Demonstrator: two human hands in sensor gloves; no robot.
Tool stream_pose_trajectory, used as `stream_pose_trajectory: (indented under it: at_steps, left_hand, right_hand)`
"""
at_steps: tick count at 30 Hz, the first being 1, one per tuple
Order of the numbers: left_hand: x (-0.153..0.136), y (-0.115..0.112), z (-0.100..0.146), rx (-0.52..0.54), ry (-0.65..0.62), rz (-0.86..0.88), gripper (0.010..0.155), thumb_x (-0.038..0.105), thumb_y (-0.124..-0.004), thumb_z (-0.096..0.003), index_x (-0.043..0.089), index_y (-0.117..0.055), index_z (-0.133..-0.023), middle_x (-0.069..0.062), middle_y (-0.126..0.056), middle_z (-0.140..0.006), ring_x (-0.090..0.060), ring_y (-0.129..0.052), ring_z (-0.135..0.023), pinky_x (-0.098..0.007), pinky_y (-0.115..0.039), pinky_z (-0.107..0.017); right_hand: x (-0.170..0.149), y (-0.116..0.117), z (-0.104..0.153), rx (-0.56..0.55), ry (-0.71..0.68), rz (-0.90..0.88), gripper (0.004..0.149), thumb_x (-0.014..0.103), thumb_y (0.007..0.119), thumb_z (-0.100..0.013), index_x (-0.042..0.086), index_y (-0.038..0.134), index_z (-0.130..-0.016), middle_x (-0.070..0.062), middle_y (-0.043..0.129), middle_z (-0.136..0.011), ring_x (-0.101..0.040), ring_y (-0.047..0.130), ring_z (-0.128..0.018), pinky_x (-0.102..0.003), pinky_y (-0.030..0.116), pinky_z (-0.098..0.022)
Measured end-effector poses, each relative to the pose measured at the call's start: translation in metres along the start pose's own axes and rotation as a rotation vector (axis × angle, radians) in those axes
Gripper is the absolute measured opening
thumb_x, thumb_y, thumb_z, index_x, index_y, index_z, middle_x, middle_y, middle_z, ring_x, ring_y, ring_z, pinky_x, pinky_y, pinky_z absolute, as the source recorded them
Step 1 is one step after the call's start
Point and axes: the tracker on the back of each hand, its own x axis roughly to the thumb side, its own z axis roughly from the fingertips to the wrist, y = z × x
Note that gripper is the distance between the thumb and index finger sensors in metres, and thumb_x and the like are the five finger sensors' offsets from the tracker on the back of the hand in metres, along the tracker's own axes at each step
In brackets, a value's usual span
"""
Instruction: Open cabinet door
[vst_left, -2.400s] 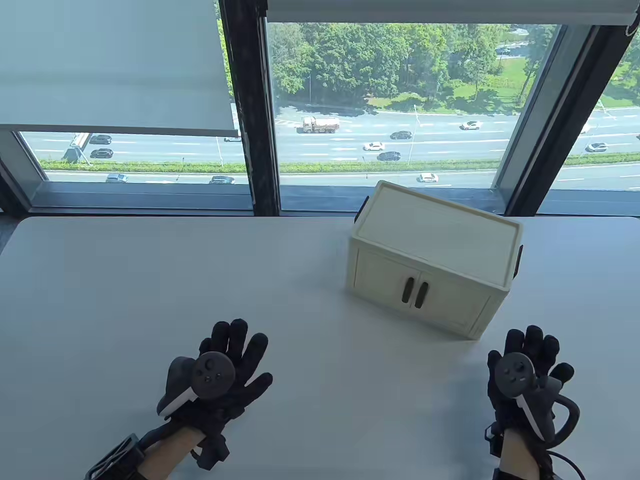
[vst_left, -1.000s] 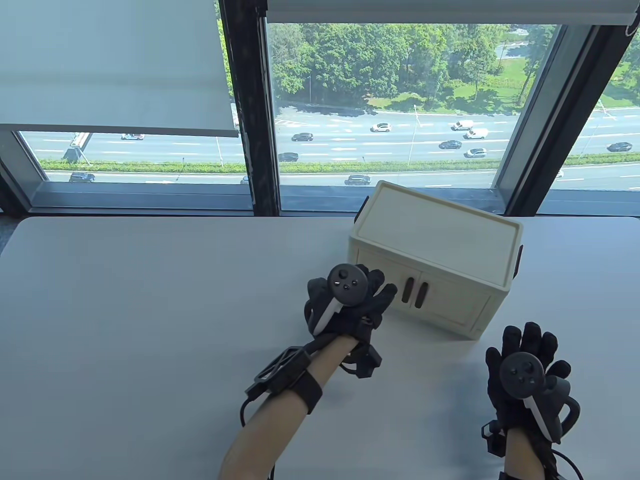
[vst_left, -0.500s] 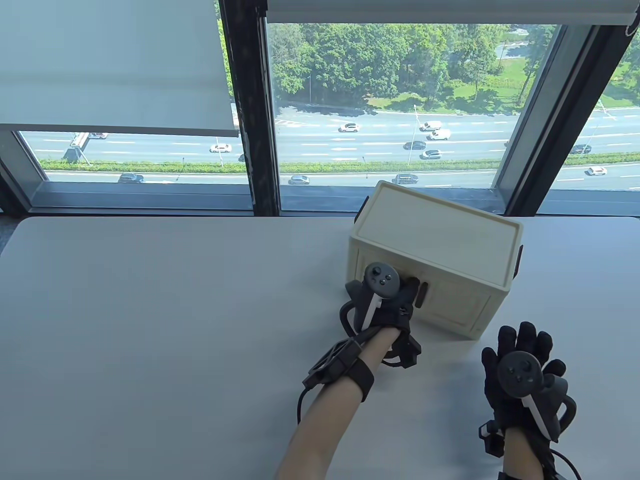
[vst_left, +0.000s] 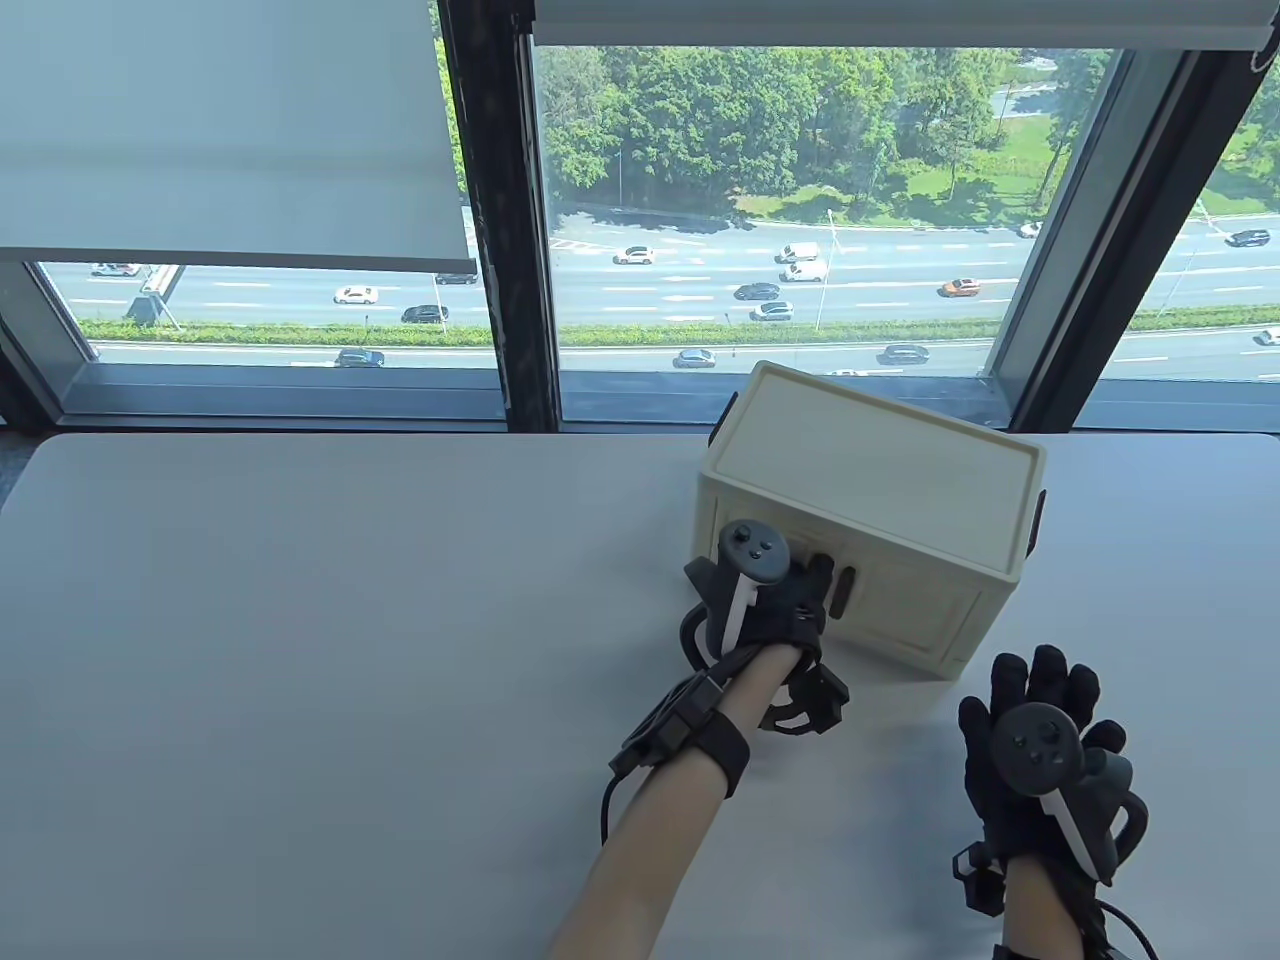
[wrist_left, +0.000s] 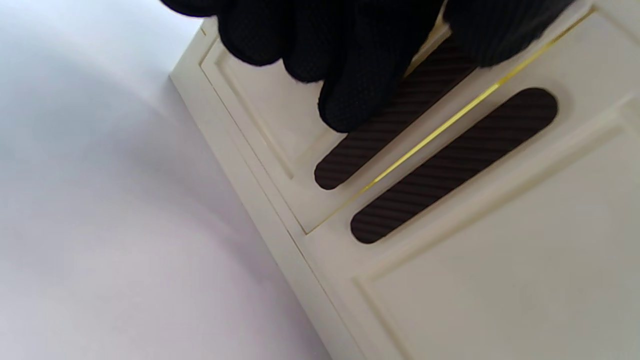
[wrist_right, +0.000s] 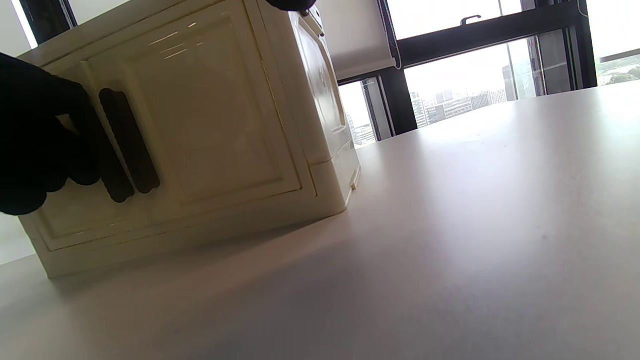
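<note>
Currently the cream cabinet (vst_left: 868, 520) stands on the white surface (vst_left: 300, 620) right of centre in the table view, turned at a slight angle, its two doors facing the lower edge of the frame. Both doors look closed; a thin bright seam runs between them in the left wrist view. Left hand (vst_left: 775, 610) is at the left door (wrist_left: 260, 107), with the gloved fingers (wrist_left: 360, 80) curled over the upper part of the left dark handle (wrist_left: 370, 140); thumb on the other side of it, close to the seam. Whether the grip is fully closed around the handle cannot be told, as the tracker hides it from above. Right dark handle (vst_left: 845, 591) is untouched, just beside the left hand. Right hand (vst_left: 1040, 760) is at the lower right of the table view, near the cabinet's near right corner but apart from it, fingers spread, holding nothing. Right wrist view shows the right door (wrist_right: 210, 120) and cabinet side from low on the surface.
</note>
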Motion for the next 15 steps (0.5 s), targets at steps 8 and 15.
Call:
stream_pose_trajectory:
  at_steps: [8,15]
  left_hand:
    - [-0.025,0.012,0.015,0.011,-0.205,-0.053,0.056,0.059,-0.060,-0.0538,0.021,-0.084,-0.089,-0.004,-0.056,-0.103,-0.032,-0.050,-0.097,-0.049,-0.041,-0.074]
    - [-0.058,0.041,0.032,0.016,-0.315,-0.107,0.055,0.057,-0.059,-0.0545,0.022,-0.084,-0.089,-0.005,-0.055,-0.104,-0.033,-0.048,-0.097,-0.050,-0.039,-0.074]
  right_hand:
    - [0.000,-0.001,0.001,0.000,-0.001,-0.001,0.064,0.051,0.043,-0.054,0.026,0.029,-0.110,-0.005,0.008,-0.111,-0.031,-0.002,-0.097,-0.061,0.017,-0.064]
    - [0.000,-0.001,0.001,-0.005,-0.003,-0.005,0.064,0.051,0.043,-0.054,0.026,0.028,-0.110,-0.005,0.008,-0.111,-0.031,-0.002,-0.097,-0.061,0.017,-0.064]
